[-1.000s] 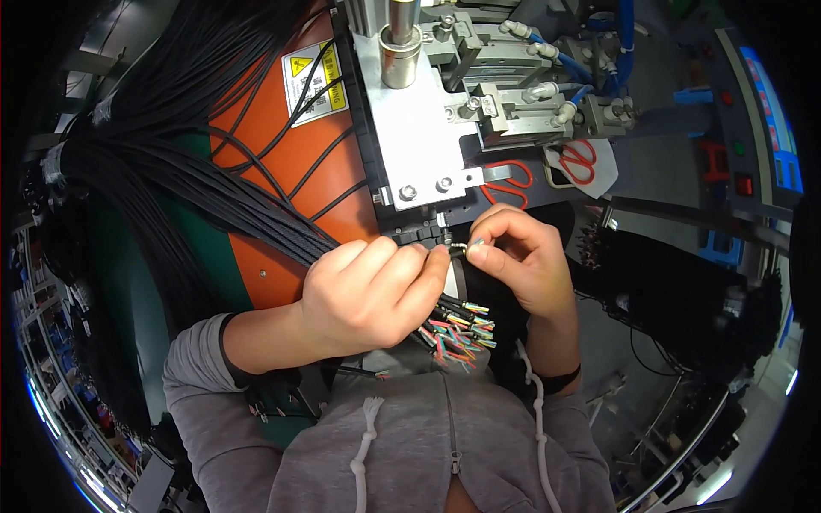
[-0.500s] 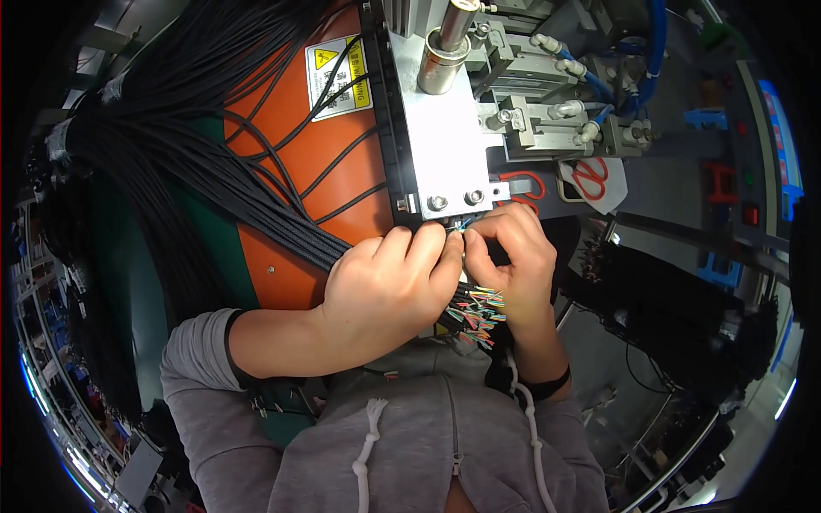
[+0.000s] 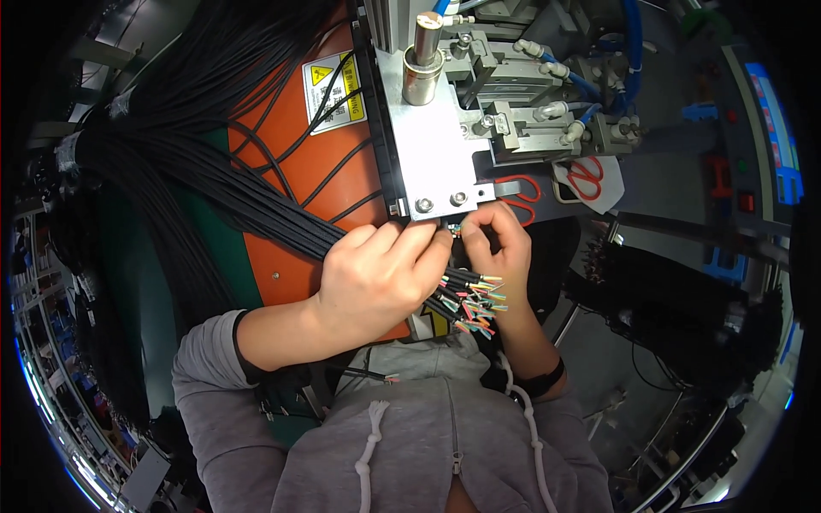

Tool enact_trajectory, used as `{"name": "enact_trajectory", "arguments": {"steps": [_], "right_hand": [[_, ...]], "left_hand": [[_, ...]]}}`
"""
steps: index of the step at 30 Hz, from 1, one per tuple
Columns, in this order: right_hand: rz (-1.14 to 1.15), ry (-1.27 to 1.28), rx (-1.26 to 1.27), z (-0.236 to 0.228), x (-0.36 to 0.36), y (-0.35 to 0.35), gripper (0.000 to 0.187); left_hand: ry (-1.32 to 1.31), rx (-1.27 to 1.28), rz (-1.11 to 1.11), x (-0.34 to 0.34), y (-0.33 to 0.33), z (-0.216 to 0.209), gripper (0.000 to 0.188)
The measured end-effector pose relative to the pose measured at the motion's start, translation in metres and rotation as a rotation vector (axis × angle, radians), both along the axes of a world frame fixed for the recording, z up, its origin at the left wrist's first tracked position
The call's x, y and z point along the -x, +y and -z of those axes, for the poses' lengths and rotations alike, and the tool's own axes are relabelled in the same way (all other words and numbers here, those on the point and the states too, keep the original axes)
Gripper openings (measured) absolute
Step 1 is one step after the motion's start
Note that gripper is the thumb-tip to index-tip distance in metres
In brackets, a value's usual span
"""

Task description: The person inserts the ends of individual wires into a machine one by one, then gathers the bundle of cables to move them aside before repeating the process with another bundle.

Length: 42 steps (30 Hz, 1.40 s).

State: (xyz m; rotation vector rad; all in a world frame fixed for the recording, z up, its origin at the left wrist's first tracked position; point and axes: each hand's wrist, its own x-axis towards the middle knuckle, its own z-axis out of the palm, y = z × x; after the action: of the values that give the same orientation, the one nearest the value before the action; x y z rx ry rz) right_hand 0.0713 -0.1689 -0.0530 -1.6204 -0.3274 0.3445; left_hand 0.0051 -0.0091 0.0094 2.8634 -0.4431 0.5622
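Note:
My left hand [image 3: 380,278] grips a thick bundle of black cables [image 3: 248,214] whose stripped, coloured wire ends [image 3: 475,299] fan out below my fingers. My right hand [image 3: 500,248] pinches the tip of one cable [image 3: 453,229] with thumb and forefinger, right under the silver metal plate [image 3: 428,154] of a machine head. Both hands touch at the fingertips beneath that plate.
An orange machine panel [image 3: 308,171] with a yellow warning sticker [image 3: 335,85] lies under the cables. Red-handled scissors [image 3: 586,175] rest to the right of the plate. Pneumatic fittings with blue hoses [image 3: 590,81] sit behind. More black cables [image 3: 676,308] lie at the right.
Both hands have moved up to the lower edge of the metal plate, and the right hand now holds a cable tip just under it. The view has shifted slightly.

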Motion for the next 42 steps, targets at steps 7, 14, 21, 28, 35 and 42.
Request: {"name": "enact_trajectory", "arguments": {"steps": [7, 14, 21, 28, 35, 42], "right_hand": [[0.002, 0.02, 0.076, -0.004, -0.003, -0.007, 0.009], [-0.436, -0.508, -0.291, -0.023, -0.023, -0.029, 0.021], [-0.164, -0.281, -0.316, -0.041, 0.0, -0.014, 0.019], [0.081, -0.529, -0.244, -0.044, 0.009, 0.01, 0.018], [-0.022, -0.087, -0.339, -0.046, 0.002, 0.005, 0.016], [-0.088, -0.67, 0.227, -0.056, -0.001, -0.011, 0.012]], "left_hand": [[0.013, -0.074, -0.036, 0.012, 0.0, 0.001, 0.016], [0.101, 0.026, 0.078, 0.007, 0.01, -0.005, 0.021], [-0.225, 0.253, 0.202, -0.001, 0.012, -0.007, 0.022], [-0.166, 0.34, 0.14, 0.001, 0.011, -0.004, 0.02], [-0.084, 0.33, 0.166, 0.002, 0.013, -0.008, 0.023], [-0.011, 0.193, 0.132, 0.006, 0.011, -0.009, 0.028]]}}
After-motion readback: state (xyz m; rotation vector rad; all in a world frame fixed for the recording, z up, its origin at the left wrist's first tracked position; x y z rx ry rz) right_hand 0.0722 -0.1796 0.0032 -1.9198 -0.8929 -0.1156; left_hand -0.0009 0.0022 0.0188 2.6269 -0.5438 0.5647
